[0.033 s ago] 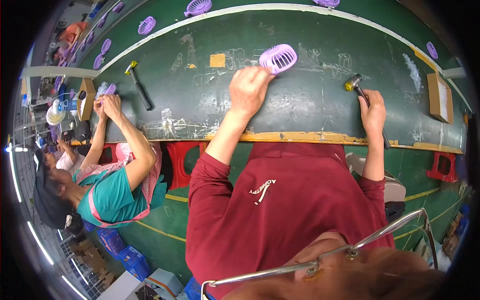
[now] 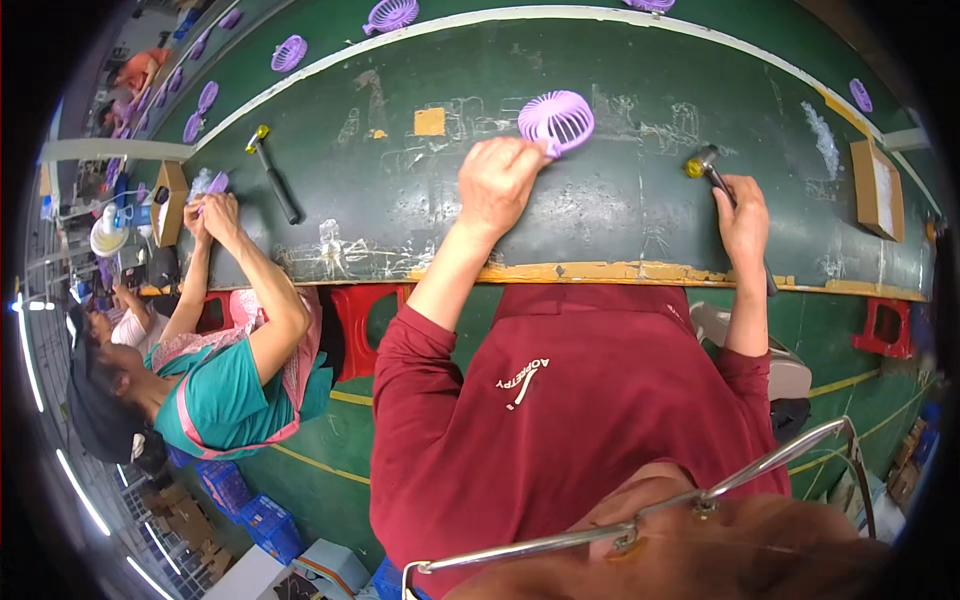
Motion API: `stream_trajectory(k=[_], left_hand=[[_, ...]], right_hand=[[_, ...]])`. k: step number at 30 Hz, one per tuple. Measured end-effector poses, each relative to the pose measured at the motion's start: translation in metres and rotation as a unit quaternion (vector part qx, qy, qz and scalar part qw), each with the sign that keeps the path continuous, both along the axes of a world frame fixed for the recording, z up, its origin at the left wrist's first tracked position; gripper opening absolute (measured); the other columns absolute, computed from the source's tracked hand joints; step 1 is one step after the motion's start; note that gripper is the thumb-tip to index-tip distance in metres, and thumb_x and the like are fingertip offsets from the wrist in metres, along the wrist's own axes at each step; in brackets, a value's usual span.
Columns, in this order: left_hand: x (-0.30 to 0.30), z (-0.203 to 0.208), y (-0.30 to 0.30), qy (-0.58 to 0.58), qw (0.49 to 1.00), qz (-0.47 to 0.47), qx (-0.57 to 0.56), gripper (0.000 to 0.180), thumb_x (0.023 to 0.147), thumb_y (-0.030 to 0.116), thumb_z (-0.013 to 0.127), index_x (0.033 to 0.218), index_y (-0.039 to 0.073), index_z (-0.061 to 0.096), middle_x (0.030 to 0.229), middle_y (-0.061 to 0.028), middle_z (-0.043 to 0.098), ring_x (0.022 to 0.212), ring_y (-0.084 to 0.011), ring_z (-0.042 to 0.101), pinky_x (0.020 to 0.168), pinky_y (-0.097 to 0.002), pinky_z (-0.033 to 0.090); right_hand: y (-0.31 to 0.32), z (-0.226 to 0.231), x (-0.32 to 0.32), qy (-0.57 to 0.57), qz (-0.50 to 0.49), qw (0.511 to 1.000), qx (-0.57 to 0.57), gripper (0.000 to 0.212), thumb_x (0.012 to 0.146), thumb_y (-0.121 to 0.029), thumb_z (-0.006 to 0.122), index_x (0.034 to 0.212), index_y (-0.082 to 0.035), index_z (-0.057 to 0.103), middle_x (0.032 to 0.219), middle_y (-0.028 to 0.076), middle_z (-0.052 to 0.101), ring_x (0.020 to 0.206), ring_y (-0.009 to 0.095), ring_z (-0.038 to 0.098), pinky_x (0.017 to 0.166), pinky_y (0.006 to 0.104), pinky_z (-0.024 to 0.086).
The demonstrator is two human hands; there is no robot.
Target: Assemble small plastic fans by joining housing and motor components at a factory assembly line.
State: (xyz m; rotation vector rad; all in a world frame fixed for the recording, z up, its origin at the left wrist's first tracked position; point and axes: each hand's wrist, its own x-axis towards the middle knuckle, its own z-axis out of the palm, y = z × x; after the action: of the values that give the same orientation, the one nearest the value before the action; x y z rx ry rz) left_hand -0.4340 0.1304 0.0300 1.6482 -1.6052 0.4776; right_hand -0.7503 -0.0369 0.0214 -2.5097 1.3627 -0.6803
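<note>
My left hand [image 2: 494, 185] is closed on the near edge of a round, slatted purple fan grille [image 2: 566, 108], held tilted over the dark green worktop [image 2: 620, 200]. Off to the right, my right hand [image 2: 743, 220] grips a hammer [image 2: 702, 161] by its black handle. Its head has a yellow face and points toward the far left, low over the worktop. The handle's lower end passes behind my hand to the table's front edge. My fingertips on the grille are partly hidden by the back of the hand.
A second hammer [image 2: 273, 180] lies at the left, near a co-worker's hands [image 2: 213, 215] holding a small purple part. An open cardboard box [image 2: 877, 190] stands at the right. Purple grilles [image 2: 390, 14] lie beyond the white rail [image 2: 490, 15]. A red stool [image 2: 355, 330] is at the left.
My left hand has turned the fan grille slightly, so its slatted round side shows more fully. My right hand stays on the hammer, almost unmoved.
</note>
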Motion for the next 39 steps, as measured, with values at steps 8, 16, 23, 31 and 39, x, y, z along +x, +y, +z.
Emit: stream_trajectory(k=[8,16,23,31,39], left_hand=[[-0.006,-0.023,-0.002,-0.058,0.993,-0.095,0.047,0.009,0.077,0.016,0.076,0.079,0.014,0.067,0.077,0.0025,0.064,0.072,-0.0158,0.064,0.066,-0.0317,0.047],[-0.002,-0.020,0.008,-0.045,0.992,-0.101,0.058,0.010,0.076,0.013,0.077,0.078,0.012,0.067,0.075,0.0018,0.062,0.070,-0.0159,0.062,0.064,-0.0321,0.047],[-0.002,-0.022,-0.002,-0.026,0.989,-0.125,0.081,0.013,0.075,0.007,0.076,0.086,0.009,0.070,0.082,-0.0037,0.066,0.077,-0.0227,0.065,0.070,-0.0354,0.049],[-0.016,0.009,-0.043,0.000,0.999,-0.029,0.019,0.020,0.082,0.004,0.073,0.101,0.005,0.069,0.086,-0.0095,0.064,0.080,-0.0287,0.060,0.076,-0.0396,0.046],[-0.039,0.032,-0.097,0.070,0.997,-0.024,-0.001,0.004,0.088,0.004,0.067,0.092,0.003,0.066,0.090,-0.0099,0.064,0.086,-0.0276,0.059,0.076,-0.0380,0.047]], right_hand=[[0.038,0.028,0.070,-0.116,0.225,0.955,0.154,0.017,0.092,-0.012,0.063,0.104,-0.001,0.066,0.094,0.018,0.067,0.084,0.038,0.065,0.074,0.0422,0.052],[0.066,0.073,0.118,-0.229,0.289,0.929,0.024,0.021,0.093,-0.011,0.062,0.112,-0.004,0.065,0.092,0.015,0.066,0.077,0.036,0.064,0.066,0.0427,0.052],[0.045,0.018,0.086,-0.046,0.293,0.948,0.117,0.024,0.095,-0.022,0.059,0.109,-0.004,0.068,0.099,0.016,0.070,0.088,0.038,0.066,0.076,0.0450,0.054],[0.022,0.008,0.052,-0.018,0.202,0.979,0.038,0.023,0.089,-0.020,0.065,0.108,-0.007,0.068,0.089,0.011,0.066,0.093,0.032,0.065,0.078,0.0426,0.054],[-0.069,0.010,-0.030,-0.162,0.069,0.984,-0.001,0.013,0.086,-0.015,0.067,0.095,-0.008,0.073,0.095,0.012,0.069,0.090,0.033,0.066,0.081,0.0417,0.054]])
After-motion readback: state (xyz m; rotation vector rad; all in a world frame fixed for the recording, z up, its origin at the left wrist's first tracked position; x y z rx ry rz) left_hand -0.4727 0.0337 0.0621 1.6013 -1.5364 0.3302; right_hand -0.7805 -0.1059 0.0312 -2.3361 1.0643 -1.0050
